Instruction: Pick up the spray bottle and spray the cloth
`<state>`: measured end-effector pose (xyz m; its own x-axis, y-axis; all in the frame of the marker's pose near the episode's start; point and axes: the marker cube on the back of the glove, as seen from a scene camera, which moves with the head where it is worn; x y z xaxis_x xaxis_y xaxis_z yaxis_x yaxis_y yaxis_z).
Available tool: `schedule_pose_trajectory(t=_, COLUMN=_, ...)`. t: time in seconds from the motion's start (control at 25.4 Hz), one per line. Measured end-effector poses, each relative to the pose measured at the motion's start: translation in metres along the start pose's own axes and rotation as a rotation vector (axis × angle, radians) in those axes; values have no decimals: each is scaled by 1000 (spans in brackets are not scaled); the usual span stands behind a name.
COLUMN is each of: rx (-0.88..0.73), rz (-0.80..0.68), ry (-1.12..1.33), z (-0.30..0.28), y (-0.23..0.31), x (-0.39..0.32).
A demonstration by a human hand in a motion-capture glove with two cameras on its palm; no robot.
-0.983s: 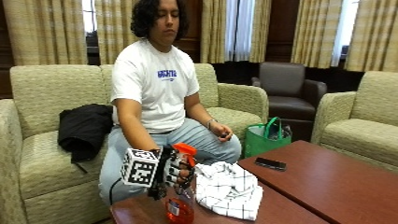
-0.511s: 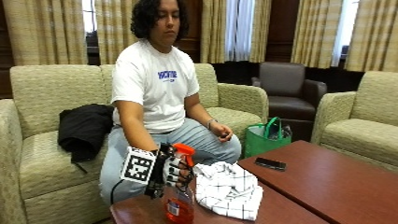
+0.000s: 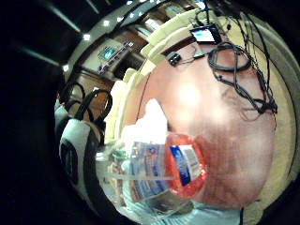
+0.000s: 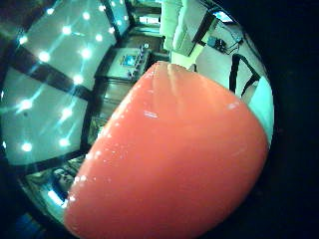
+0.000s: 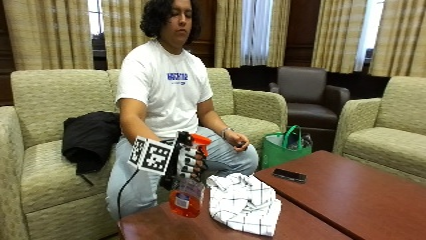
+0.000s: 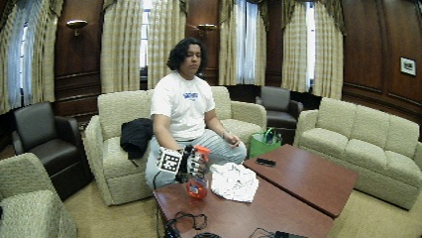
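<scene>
So there's two dark reddish wooden tables (image 5: 359, 200) pushed side by side, and the person on the couch (image 5: 46, 165) sits at the left one. One white cloth with a thin black grid pattern (image 5: 245, 202) lies crumpled in a heap on the left table, near its far edge. Just left of it is the one spray bottle (image 5: 186, 192): clear plastic body with orange liquid in the lower part, a blue and white label, and an orange trigger head on top. It stands upright, bottom at or just above the tabletop, can't tell which. The gloved right hand (image 5: 190, 162) is wrapped around the bottle's neck, fingers curled round it just under the trigger head. In the thumb side palm view the orange head (image 4: 169, 159) fills nearly everything. The bare left hand (image 5: 237, 142) rests on the person's thigh, fingers loosely curled. One black phone (image 5: 289, 175) lies on the right table, one green bag (image 5: 285, 149) sits on the floor behind it, and one black jacket (image 5: 90, 137) is draped on the couch.
</scene>
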<state>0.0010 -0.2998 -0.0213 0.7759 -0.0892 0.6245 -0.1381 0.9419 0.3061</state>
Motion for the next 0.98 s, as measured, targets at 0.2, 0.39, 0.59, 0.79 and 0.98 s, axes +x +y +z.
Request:
schedule_pose_trajectory(t=0.2, rx=-283, rz=-119, ry=126, z=-2, y=6, x=-60)
schedule_pose_trajectory(t=0.39, rx=-557, rz=-154, ry=347, z=21, y=14, x=-101)
schedule_pose_trajectory(t=0.59, rx=-785, rz=-122, ry=583, z=52, y=16, x=-118)
schedule_pose_trajectory(t=0.79, rx=-968, rz=9, ry=800, z=80, y=4, x=-103)
schedule_pose_trajectory(t=0.98, rx=-1110, rz=165, ry=1016, z=111, y=6, x=-72)
